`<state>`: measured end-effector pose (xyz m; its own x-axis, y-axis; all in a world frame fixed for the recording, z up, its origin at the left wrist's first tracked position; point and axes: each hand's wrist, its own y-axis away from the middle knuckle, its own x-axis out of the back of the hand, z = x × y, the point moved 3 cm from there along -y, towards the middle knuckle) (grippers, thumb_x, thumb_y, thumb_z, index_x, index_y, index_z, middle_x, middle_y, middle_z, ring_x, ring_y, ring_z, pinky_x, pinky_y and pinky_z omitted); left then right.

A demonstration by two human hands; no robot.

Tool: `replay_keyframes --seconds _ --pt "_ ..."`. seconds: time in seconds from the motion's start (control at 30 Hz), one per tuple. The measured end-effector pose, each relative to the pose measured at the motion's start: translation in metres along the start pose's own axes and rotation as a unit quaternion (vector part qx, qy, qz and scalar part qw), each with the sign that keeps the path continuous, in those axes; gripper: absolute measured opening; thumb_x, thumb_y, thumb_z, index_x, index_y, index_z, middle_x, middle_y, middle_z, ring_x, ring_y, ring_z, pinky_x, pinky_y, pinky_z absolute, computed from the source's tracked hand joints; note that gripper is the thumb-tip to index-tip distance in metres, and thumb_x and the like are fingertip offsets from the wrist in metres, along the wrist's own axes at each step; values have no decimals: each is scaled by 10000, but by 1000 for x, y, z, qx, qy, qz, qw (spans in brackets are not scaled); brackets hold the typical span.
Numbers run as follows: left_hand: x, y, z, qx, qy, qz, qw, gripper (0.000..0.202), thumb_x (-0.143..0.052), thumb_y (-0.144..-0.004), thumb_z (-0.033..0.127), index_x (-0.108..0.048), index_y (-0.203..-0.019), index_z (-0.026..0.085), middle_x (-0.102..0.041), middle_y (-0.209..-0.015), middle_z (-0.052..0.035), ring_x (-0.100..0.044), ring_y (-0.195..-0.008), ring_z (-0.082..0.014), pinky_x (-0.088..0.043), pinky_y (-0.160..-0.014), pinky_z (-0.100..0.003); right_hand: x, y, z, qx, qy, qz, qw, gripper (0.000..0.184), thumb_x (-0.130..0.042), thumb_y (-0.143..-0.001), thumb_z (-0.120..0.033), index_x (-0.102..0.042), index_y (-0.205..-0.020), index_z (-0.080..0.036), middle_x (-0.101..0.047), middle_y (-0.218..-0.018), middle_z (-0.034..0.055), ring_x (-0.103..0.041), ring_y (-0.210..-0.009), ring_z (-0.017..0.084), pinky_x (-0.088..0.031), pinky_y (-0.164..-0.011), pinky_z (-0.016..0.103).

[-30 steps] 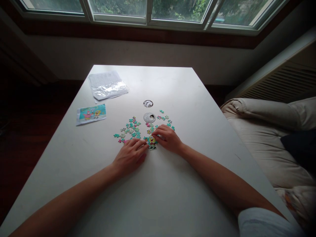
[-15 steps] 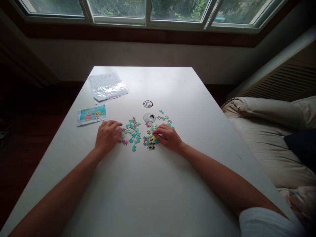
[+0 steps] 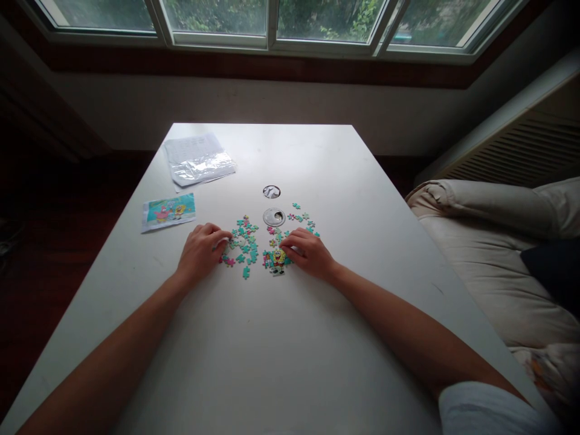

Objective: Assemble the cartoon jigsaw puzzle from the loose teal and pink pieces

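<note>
Many small jigsaw pieces (image 3: 247, 248), mostly turquoise with some pink, lie loose in the middle of the white table (image 3: 254, 362). At their left edge is my left hand (image 3: 203, 248), its fingers curled and apart from the thumb, the tips among the pieces. A joined section of the jigsaw puzzle (image 3: 278, 260) shows a yellow cartoon figure. My right hand (image 3: 308, 251) rests over that section's right side, thumb and fingers drawn together at its upper edge. Whether a piece sits between those fingertips is hidden. More loose pieces (image 3: 299, 216) lie beyond my right hand.
A printed cartoon packet (image 3: 168, 211) lies at the left, with papers in a clear plastic sleeve (image 3: 199, 160) behind it. Two round fittings, a grey one (image 3: 274, 217) and an open hole (image 3: 272, 191), are set in the tabletop. A beige sofa (image 3: 475, 260) stands at the right.
My left hand has shifted slightly right, its fingertips reaching further into the loose pieces. My right hand stays almost still over the joined section.
</note>
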<state>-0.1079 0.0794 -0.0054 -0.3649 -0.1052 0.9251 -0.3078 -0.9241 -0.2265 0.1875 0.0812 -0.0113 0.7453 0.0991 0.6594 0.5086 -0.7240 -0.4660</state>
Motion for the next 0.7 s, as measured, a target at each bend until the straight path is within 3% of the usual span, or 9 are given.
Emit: replay_keyframes --seconds 0.3,0.7 --pt "3 0 9 -43 1 -35 998 307 -470 -975 239 -728 -1132 289 -642 -1049 -61 -578 -950 -225 -455 -875 -363 0 -1 0 -1 1 -5 1000 163 -564 -989 -275 -681 -888 -225 -667 -799 47 -576 -793 190 -450 -772 340" --pt "3 0 -2 20 56 -71 996 169 -550 -942 327 -673 -1009 232 -610 -1030 -52 -572 -973 -227 -461 -856 -343 -1 0 1 2 2 -12 1000 146 -569 -982 -253 -679 -890 -226 -653 -786 38 -563 -786 186 -442 -765 332"
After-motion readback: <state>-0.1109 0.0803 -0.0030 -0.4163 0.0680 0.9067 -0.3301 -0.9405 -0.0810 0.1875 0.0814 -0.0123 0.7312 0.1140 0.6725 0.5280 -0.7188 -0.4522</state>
